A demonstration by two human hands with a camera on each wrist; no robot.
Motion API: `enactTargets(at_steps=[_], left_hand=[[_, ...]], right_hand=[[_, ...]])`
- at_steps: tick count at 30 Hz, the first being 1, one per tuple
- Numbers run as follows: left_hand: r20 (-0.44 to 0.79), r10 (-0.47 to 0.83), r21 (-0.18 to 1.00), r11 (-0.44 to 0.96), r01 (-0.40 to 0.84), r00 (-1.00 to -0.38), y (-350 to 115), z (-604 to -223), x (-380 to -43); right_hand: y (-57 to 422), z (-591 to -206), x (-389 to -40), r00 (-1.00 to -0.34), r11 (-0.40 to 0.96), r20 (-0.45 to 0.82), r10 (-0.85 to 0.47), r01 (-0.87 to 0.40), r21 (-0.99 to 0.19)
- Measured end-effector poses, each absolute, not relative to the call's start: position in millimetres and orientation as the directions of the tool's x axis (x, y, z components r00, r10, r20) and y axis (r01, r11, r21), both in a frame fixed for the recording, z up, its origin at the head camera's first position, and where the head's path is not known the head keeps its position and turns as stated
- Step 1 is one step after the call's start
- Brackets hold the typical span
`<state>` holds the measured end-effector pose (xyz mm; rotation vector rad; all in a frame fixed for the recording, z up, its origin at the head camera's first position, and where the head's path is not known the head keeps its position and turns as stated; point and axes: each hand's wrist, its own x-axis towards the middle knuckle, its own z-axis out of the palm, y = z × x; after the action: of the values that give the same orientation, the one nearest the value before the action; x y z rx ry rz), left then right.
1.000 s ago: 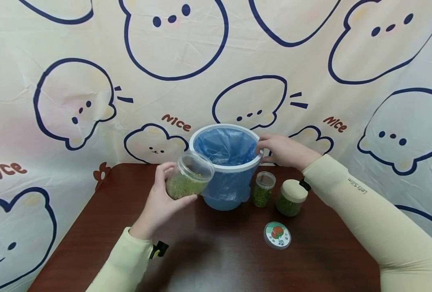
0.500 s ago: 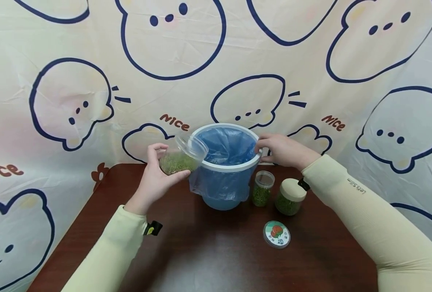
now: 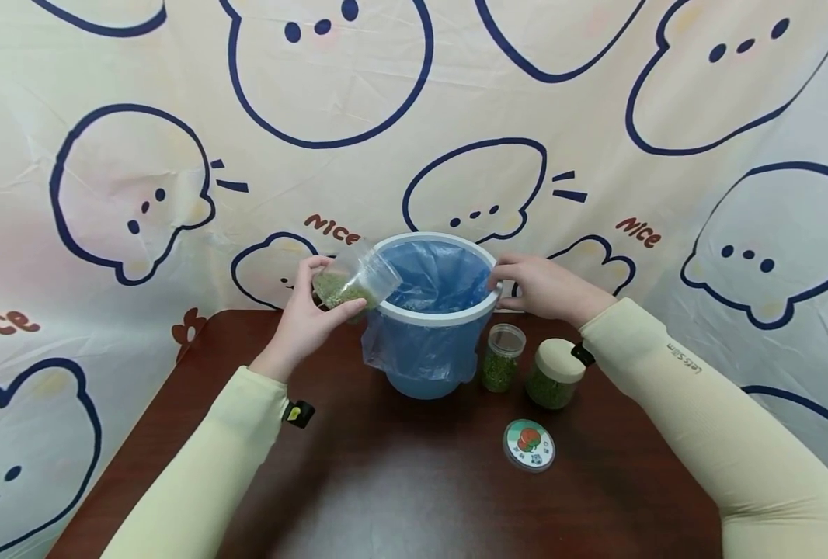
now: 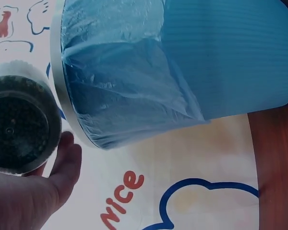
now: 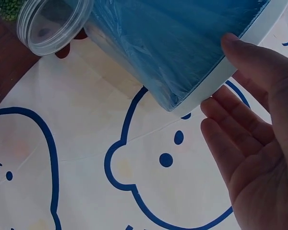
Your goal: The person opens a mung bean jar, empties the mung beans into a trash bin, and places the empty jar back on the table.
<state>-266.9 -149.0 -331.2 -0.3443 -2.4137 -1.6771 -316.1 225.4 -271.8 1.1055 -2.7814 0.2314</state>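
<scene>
1. The left hand (image 3: 302, 318) has its fingers curled round a wide clear jar (image 3: 370, 270), which lies tipped in the grip, its mouth pointing right and away from those fingers; green granules (image 3: 335, 289) sit toward its base.
2. The right hand (image 3: 543, 286) holds the white rim of a blue bin (image 3: 431, 319), thumb and fingers drawn narrow on its right side.
3. Between the two sets of fingers, a blue plastic bag (image 3: 431, 273) lines the bin and hangs over its outside. The jar's mouth is at the rim's left side; whether they touch I cannot tell.
4. Below the right fingers, beside the bin, a small clear jar (image 3: 501, 369) of green bits stands upright.
5. Just right of it, under the right wrist, stands a cream-lidded jar (image 3: 554, 380), also holding green bits.
6. Further below the right fingers, a round lid (image 3: 529, 446) with a red fruit picture lies on the dark brown table (image 3: 386, 489).
7. Beyond both hands' fingers hangs a pale backdrop cloth (image 3: 358, 186) printed with cartoon outlines and "Nice".
</scene>
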Motion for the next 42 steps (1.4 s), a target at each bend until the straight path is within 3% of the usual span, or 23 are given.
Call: enactTargets(at_steps=[24, 42], left_hand=[[0.241, 0.121, 0.925, 0.271, 0.265, -0.963, -153, -324, -284], [0.221, 0.104, 0.923, 0.299, 0.242, -0.97, -151, -319, -289]], right_hand=[[226, -275, -317, -0.72, 0.714, 0.206, -0.662, -0.69, -0.116], [227, -276, -315, -0.725, 0.717, 0.218, -0.654, -0.685, -0.128]])
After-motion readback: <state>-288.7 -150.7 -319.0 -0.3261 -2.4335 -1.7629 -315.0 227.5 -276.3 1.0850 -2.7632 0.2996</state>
